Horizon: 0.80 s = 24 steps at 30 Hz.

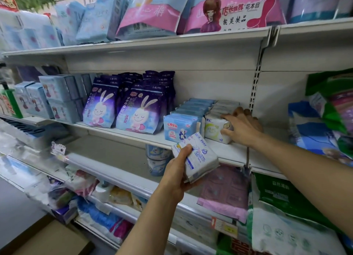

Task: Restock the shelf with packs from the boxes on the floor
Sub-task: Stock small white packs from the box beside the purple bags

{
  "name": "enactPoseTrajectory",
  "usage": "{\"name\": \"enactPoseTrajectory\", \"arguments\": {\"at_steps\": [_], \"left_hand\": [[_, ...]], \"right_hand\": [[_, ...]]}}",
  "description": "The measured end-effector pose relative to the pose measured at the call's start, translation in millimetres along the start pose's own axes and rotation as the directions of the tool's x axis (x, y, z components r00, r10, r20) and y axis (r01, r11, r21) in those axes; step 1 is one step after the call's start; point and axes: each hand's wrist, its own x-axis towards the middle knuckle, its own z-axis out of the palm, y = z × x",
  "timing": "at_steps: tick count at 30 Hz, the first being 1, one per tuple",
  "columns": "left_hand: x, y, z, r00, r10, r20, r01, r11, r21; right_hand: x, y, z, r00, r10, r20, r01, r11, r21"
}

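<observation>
I see my left hand [178,170] holding a small white and blue pack [196,157] in front of the middle shelf [233,151], thumb on the printed face and fingers curled under it, so the grip is closed around the pack. I keep it low and near the shelf edge, I think because it waits for its place. My right hand [242,126] reaches farther in and grips the front white pack [216,129] of a row, thumb on its front and fingers over its top and right side. I judge this hand is squaring or pushing the row back so that room opens at the front. Just to the left stands the row of light blue packs [180,127], touching the white row or almost. Farther left are the purple rabbit bags [137,113], standing upright with faces to the front, as goods should for a customer. At the near left, low in the view, I see a brown corner that may be a cardboard box [47,239], but I cannot tell what is in it. The next move, I suppose, is to set the held pack upright at the front of a matching row; I cannot read which row matches.
</observation>
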Motion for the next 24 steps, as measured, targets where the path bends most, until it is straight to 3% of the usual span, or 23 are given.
{"name": "enactPoseTrajectory", "arguments": {"at_steps": [3,6,9,12,18,20,21,22,24], "left_hand": [[-3,0,-4,1.0,0.001,0.021,-0.001,1.0,0.004],[-2,2,-8,1.0,0.009,0.026,-0.009,1.0,-0.025],[-2,4,-6,0.999,0.042,-0.008,-0.042,0.997,-0.068],[-4,6,-1,0.997,0.079,-0.002,-0.079,0.994,-0.079],[-12,13,-1,0.993,0.088,0.078,-0.084,0.995,-0.06],[-10,16,-7,0.991,0.125,0.052,-0.123,0.992,-0.032],[-9,17,-10,0.987,0.157,0.031,-0.157,0.987,-0.013],[-9,18,-11,0.983,0.185,0.018,-0.185,0.983,-0.006],[-11,18,-11,0.977,0.212,0.011,-0.212,0.977,0.003]], "right_hand": [[-12,-3,-8,0.981,-0.101,-0.166,0.102,0.995,-0.002],[-35,-9,-18,0.832,-0.453,-0.321,0.467,0.883,-0.037],[-58,-17,-21,0.695,-0.7,-0.167,0.678,0.714,-0.172],[-77,-30,-21,0.65,-0.75,-0.123,0.726,0.66,-0.191],[-93,-55,-14,0.7,-0.635,-0.327,0.639,0.761,-0.109],[-98,-58,-17,0.801,-0.484,-0.353,0.549,0.829,0.109],[-101,-61,-20,0.873,-0.351,-0.339,0.454,0.837,0.305],[-104,-63,-22,0.936,-0.2,-0.29,0.331,0.782,0.529],[-108,-69,-24,0.994,0.004,-0.11,0.092,0.514,0.853]]}}
